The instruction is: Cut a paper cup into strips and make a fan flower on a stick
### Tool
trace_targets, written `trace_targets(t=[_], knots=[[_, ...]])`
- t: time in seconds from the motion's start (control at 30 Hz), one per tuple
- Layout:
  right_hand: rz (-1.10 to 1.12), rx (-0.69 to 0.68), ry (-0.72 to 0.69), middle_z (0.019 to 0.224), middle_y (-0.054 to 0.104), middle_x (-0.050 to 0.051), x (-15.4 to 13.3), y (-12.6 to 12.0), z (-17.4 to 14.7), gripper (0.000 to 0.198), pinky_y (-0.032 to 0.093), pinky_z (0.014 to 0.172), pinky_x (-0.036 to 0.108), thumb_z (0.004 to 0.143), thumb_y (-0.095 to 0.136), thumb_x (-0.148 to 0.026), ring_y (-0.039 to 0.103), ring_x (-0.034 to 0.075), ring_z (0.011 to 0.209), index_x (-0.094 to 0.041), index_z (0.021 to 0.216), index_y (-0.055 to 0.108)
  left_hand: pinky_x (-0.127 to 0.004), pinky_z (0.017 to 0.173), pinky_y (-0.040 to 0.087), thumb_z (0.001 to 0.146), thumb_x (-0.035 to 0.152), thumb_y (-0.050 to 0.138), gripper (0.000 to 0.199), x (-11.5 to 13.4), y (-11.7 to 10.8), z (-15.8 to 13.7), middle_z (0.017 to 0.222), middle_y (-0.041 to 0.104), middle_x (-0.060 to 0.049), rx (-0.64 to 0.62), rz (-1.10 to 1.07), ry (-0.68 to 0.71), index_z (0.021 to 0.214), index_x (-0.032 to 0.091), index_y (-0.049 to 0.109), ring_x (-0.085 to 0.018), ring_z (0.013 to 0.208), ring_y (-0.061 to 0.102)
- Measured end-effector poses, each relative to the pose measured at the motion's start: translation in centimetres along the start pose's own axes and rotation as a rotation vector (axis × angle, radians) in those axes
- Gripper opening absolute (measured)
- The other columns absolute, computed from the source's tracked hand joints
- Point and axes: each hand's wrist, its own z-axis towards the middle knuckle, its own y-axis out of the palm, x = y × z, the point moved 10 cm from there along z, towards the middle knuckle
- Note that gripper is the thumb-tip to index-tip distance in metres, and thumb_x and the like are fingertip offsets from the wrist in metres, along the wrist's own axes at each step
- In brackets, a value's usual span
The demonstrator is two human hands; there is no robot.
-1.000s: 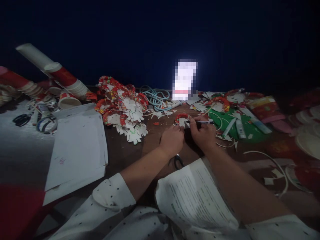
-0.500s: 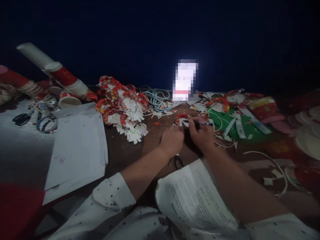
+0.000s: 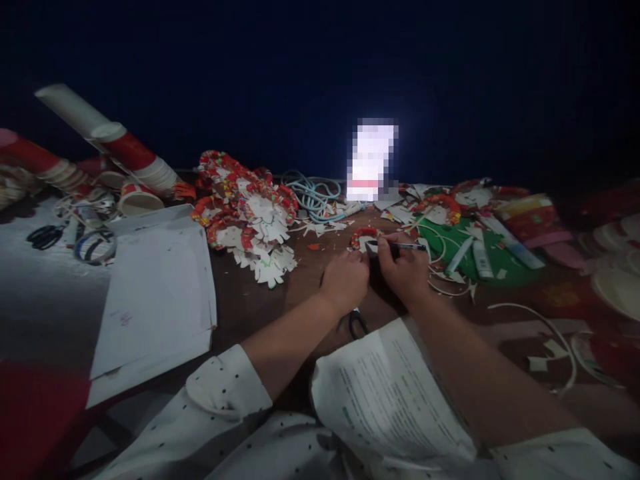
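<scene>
"dark backdrop (image 3: 200,80), brown table (image 3: 310,270): what are your hands doing?"

"my right hand (image 3: 403,263) pinches a black pen (image 3: 411,247), tip at a red-and-white piece (image 3: 364,233) on the table. my left hand (image 3: 346,277) curls beside it; whether gripping, i cannot tell."

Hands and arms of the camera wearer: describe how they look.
The left hand and right hand are ungloved, with the forearms bare. The left sleeve and right sleeve are whitish with small dark dots. The left one ends in a wide cuff that looks turned back.
</scene>
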Motion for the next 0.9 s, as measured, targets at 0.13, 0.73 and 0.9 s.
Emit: trace_targets(t=[0.13,0.73,0.9], knots=[[-0.018,0.000,0.019,0.081,0.072,0.007,0.10,-0.05,0.01,0.032,0.046,0.068,0.031,0.090,0.043,-0.042,0.065,0.022,0.074,-0.020,0.086,0.066,-0.034,0.081,0.045,0.095,0.022,0.035,0.031,0.06,0.14,0.06,0.101,0.064,-0.011,-0.011,-0.003,0.001,0.114,0.013,0.059,-0.022,0.099,0.058],[-0.011,0.013,-0.015,0.080,0.072,0.007,-0.22,-0.15,0.05,0.032,0.046,0.067,0.030,0.090,0.043,-0.041,0.067,0.021,0.073,-0.020,0.083,0.066,-0.034,0.080,0.045,0.095,0.022,0.035,0.032,0.04,-0.08,0.00,0.101,0.065,-0.012,-0.001,-0.009,-0.002,0.112,0.013,0.060,-0.022,0.098,0.058],[-0.027,0.005,-0.016,0.082,0.073,0.008,-0.16,0.01,0.06,0.033,0.047,0.068,0.030,0.091,0.043,-0.041,0.067,0.021,0.074,-0.019,0.086,0.067,-0.034,0.080,0.045,0.095,0.022,0.036,0.031,0.02,0.03,-0.02,0.102,0.065,-0.011,-0.006,-0.012,-0.003,0.115,0.013,0.059,-0.022,0.098,0.058]])
